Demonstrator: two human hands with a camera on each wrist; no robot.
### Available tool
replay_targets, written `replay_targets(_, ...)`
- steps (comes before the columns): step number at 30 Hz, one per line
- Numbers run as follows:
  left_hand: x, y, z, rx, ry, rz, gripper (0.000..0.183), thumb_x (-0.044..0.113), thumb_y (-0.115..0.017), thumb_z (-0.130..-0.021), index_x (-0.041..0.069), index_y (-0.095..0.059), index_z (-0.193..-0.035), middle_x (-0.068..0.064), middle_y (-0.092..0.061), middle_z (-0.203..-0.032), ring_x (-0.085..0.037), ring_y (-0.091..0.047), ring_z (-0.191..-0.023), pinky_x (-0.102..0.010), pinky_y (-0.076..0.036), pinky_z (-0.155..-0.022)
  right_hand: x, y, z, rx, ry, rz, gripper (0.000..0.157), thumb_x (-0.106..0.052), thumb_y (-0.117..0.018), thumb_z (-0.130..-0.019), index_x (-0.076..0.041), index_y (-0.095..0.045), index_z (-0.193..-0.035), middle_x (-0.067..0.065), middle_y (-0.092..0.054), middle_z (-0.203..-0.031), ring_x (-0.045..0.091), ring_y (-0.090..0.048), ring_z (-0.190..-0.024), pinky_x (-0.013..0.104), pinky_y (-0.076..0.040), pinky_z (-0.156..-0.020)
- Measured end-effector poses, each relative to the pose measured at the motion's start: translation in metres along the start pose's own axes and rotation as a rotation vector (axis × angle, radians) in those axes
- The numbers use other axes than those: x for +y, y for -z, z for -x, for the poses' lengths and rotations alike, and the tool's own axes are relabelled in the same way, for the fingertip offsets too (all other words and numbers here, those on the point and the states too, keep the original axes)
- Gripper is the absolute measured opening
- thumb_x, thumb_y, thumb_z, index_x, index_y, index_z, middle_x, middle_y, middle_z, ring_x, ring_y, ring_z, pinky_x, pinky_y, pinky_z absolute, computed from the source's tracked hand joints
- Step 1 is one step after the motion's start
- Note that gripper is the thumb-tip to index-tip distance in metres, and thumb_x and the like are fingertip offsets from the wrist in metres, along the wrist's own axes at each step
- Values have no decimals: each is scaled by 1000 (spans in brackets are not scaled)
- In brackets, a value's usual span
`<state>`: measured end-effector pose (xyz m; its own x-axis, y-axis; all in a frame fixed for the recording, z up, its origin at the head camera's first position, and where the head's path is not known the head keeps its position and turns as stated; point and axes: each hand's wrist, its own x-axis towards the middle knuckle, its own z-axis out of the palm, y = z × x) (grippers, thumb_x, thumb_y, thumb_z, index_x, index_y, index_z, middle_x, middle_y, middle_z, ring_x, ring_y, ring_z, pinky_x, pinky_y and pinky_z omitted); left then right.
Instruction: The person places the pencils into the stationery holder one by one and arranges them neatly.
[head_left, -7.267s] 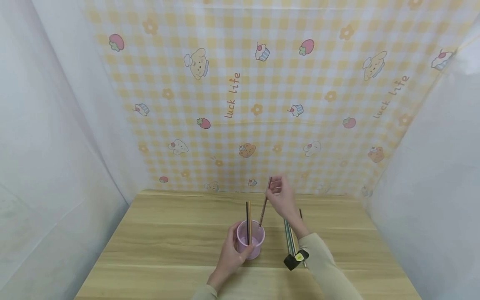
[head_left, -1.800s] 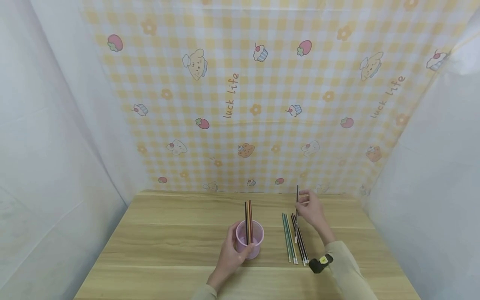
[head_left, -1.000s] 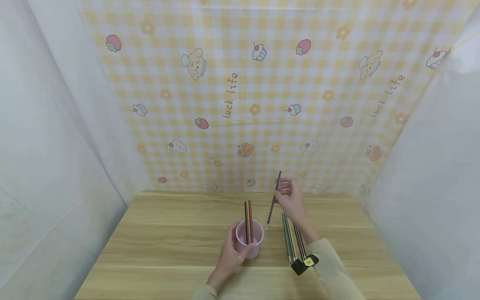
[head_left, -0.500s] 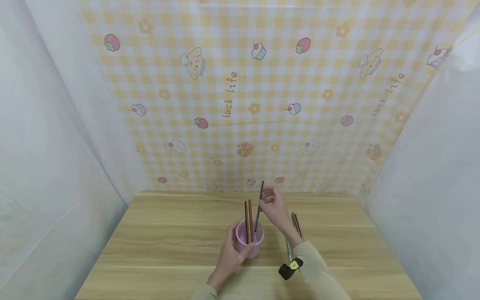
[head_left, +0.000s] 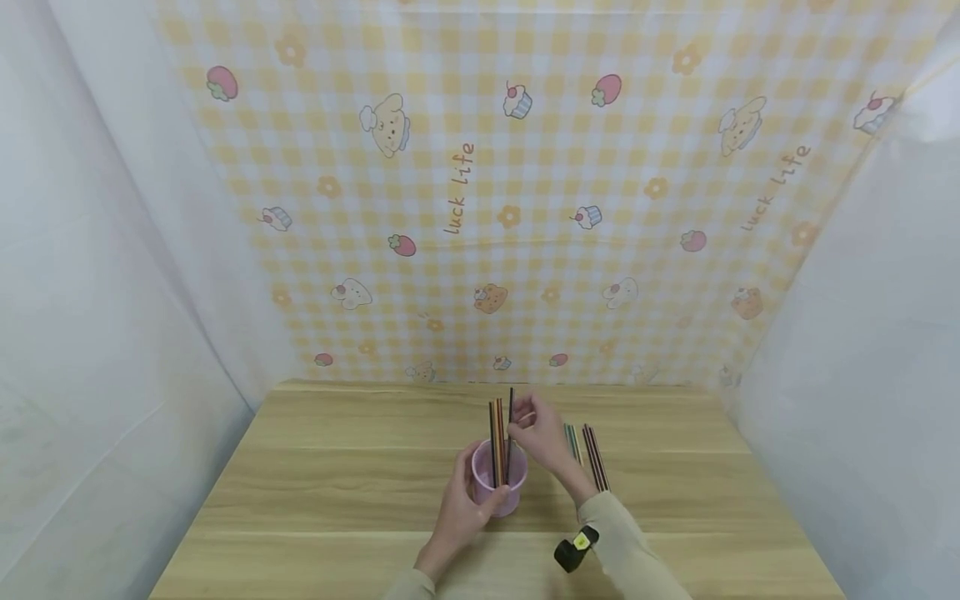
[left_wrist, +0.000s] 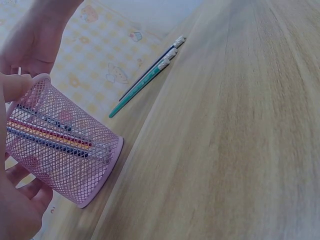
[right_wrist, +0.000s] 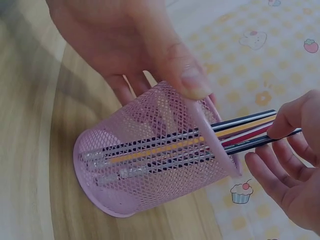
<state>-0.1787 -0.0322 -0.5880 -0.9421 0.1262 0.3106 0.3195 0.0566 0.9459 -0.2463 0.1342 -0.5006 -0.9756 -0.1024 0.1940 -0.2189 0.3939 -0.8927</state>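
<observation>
Here, the fingers of the right hand (head_left: 538,429) pinch a dark pencil (right_wrist: 250,144) around its upper part, with little gap between thumb and fingertips. The pencil is slim and nearly black, bears a small pale marking, and stands almost upright, its silvery end pointing down inside a pink mesh cup (right_wrist: 112,197); whether that end touches the bottom I cannot tell. The left hand (head_left: 461,510) grips this cup, thumb at the rim and the other fingers around the far side.

Inside the cup, 3 more pencils lean close together beside the held pencil: a black pencil (right_wrist: 245,120), an orange pencil (right_wrist: 247,125) and a red pencil (right_wrist: 245,136). Their tops rise well above the rim, and their lower ends show through the mesh. The cup is round, with a solid rim and a slightly narrower base.

To the right of the cup, apart from it, green pencils (head_left: 569,437) and dark reddish pencils (head_left: 596,458) lie on the wood-grain table (head_left: 337,500), partly hidden by the right arm. Behind hangs a yellow checked cloth (head_left: 450,275) printed with strawberries and cupcakes.
</observation>
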Motion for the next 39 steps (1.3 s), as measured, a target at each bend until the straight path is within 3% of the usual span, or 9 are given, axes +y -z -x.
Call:
replay_targets(7,1,-1,0,-6,2,-3,84,19,-81,-86,3,-32,-152,-18,-49,-150,-38,-49,-139,-52,-38,-120,6,0,6,-18,21,47,28,1,-72,-82,0,-62,-108,12,-68,-94,15,-66,-78,22,-62,-68)
replay_targets(14,2,-1,1,-4,4,-4,85,16,-82,-84,1,-32,-152,-17,-50,-149,-34,-50,-139,-51,-38,-120,11,7,8,10,-26,47,23,-4,-68,-88,-1,-63,-109,10,-67,-95,15,-63,-80,18,-58,-70)
replay_targets(19,0,-1,1,4,-8,-9,82,15,-81,-85,4,-34,-150,-18,-50,-149,-37,-50,-138,-52,-37,-120,16,18,7,31,-46,63,20,-6,-66,-90,-1,-63,-109,11,-67,-97,16,-63,-80,19,-57,-65)
replay_targets(25,-1,-2,2,10,-37,-28,78,15,-79,-87,3,-34,-150,-22,-50,-148,-43,-49,-137,-57,-37,-118,26,34,3,85,-110,90,21,-10,-65,-93,-2,-63,-112,12,-68,-102,20,-65,-86,25,-58,-69)
replay_targets(34,1,-1,2,10,5,6,80,13,-80,-86,2,-34,-150,-22,-49,-149,-42,-48,-139,-55,-35,-120,44,63,-2,164,-179,93,25,-13,-62,-96,-2,-61,-119,18,-66,-114,29,-65,-100,31,-60,-77)
replay_targets(39,2,0,2,9,14,20,81,11,-81,-84,2,-35,-150,-22,-49,-149,-43,-49,-137,-55,-36,-120,57,78,-3,186,-213,88,27,-9,-60,-97,0,-59,-122,21,-64,-118,31,-64,-104,26,-58,-79)
